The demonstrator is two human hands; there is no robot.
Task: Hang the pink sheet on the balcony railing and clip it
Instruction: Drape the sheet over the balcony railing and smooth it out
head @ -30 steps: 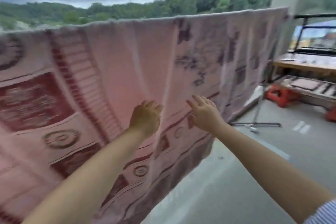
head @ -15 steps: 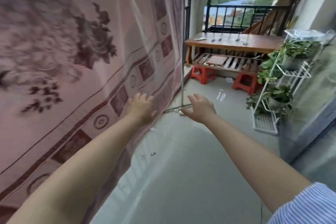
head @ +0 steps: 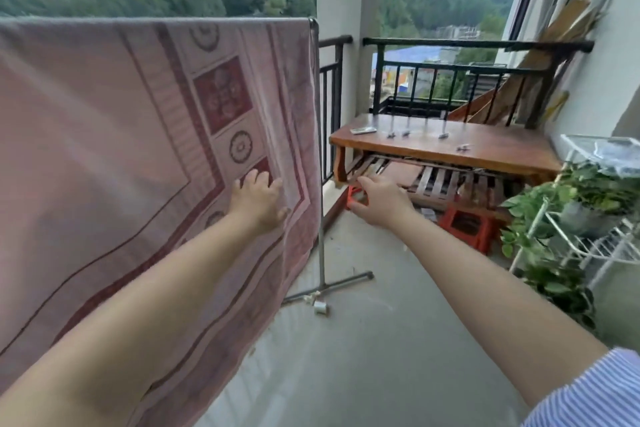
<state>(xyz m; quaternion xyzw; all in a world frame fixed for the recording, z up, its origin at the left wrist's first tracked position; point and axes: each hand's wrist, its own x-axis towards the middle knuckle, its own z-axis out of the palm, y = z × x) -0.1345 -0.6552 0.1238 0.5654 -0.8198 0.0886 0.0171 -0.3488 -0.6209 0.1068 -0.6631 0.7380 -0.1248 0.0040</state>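
Pink sheet [head: 121, 149] hangs over a metal bar on the left, draped down like a curtain. The left hand [head: 258, 203] lies flat on the sheet near its right edge, fingers spread out and holding nothing. The right hand [head: 379, 199] is in the air beside the sheet, not touching it, fingers loose and empty.

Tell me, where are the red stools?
In the head view, the red stools stand on the floor at right, under the wooden table, beside the plant rack.
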